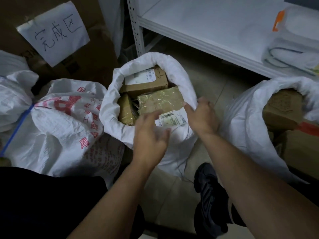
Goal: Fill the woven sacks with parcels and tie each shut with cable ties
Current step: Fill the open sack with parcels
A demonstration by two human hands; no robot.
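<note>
An open white woven sack (148, 66) stands on the floor in the middle, its rim rolled down. Inside it lie several cardboard parcels: a brown box with a white label (146, 82), a taped box (162, 100) and a narrow one (125, 109). My right hand (202, 116) grips the sack's near right rim, fingers curled over the edge. My left hand (150, 135) hovers over the near rim with fingers spread and relaxed, holding nothing. A filled sack with red print (65, 121) lies at the left, its neck bound by a blue tie (19, 125).
A second open sack (250, 121) with cardboard boxes (283, 109) stands at the right. A white metal shelf (207, 28) with folded white bags (293, 54) is behind. A cardboard box with a handwritten paper sign (55, 33) stands at the back left. My shoe (208, 192) is below the sack.
</note>
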